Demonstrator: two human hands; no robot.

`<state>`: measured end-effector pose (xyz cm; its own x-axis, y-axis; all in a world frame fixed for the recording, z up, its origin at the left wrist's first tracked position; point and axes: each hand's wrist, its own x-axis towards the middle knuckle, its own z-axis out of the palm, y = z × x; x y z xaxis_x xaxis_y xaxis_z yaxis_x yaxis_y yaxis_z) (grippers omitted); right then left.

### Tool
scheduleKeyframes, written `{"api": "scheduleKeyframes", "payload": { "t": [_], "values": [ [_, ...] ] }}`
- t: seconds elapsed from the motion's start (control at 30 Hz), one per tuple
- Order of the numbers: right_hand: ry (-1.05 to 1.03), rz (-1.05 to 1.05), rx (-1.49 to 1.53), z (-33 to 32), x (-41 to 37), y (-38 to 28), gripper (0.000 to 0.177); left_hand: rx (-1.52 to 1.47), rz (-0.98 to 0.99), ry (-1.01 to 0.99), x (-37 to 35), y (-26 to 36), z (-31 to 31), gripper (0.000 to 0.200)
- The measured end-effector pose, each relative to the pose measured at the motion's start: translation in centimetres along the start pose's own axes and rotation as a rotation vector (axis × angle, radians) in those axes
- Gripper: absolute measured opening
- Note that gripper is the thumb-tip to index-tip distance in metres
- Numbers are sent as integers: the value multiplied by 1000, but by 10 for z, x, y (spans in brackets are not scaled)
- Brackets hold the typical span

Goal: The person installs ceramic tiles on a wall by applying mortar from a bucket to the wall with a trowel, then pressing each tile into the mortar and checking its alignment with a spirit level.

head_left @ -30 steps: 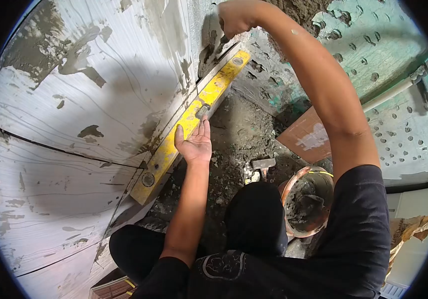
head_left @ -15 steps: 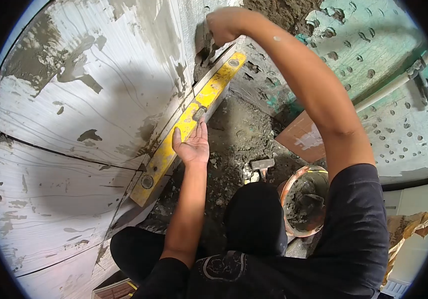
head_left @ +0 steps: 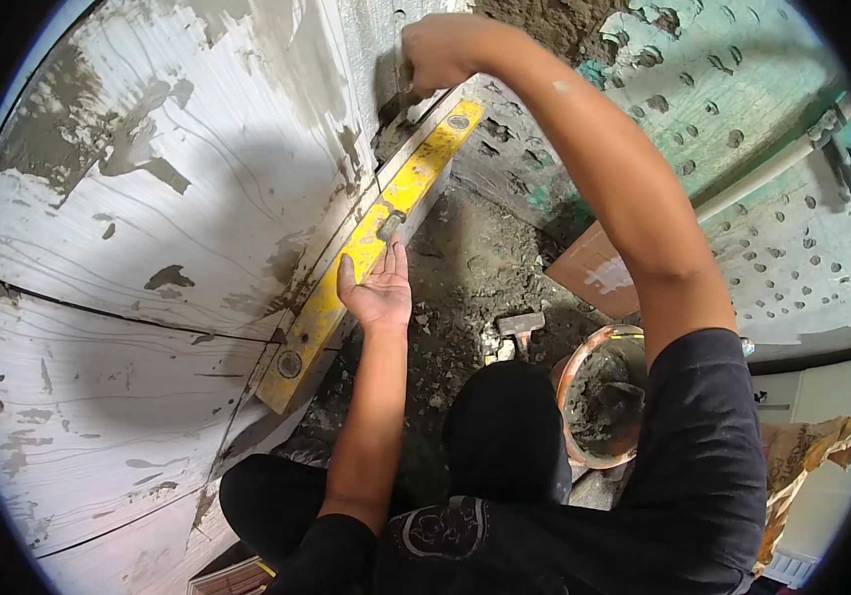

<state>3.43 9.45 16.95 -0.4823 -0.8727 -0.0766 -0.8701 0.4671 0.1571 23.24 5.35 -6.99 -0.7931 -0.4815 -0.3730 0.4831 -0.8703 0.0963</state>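
A yellow spirit level (head_left: 346,278), smeared with grey mortar, lies slantwise along the edge of the white tiled surface. My left hand (head_left: 378,293) is at its middle, palm turned up, the thumb on the yellow face and the stretched fingers against its lower side, holding it there. Beyond the level's far end, my right hand (head_left: 440,55) is closed beside the grey-white wall strip (head_left: 376,35). Its fingers face away from me, and what they hold, if anything, is hidden.
A bucket (head_left: 570,382) of wet mortar stands by my right knee. Near it a hammer (head_left: 521,325) lies on the rubble floor. A brown board (head_left: 594,273) leans near the pitted green wall (head_left: 743,99); a pipe (head_left: 758,183) runs along it. A torn paper bag (head_left: 802,461) is at right.
My right hand has shifted slightly left and down beside the wall strip. My left hand stays on the spirit level; the whole view has shifted a little.
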Motion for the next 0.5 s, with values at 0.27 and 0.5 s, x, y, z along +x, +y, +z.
{"api": "scheduleKeyframes", "payload": {
  "t": [0.27,0.5],
  "values": [
    [33,152,381,22,-40,66,31,-11,12,5,1,-1,0,52],
    [216,266,1123,94,-176,77,34,-95,10,-93,6,-1,-4,50]
  ]
}}
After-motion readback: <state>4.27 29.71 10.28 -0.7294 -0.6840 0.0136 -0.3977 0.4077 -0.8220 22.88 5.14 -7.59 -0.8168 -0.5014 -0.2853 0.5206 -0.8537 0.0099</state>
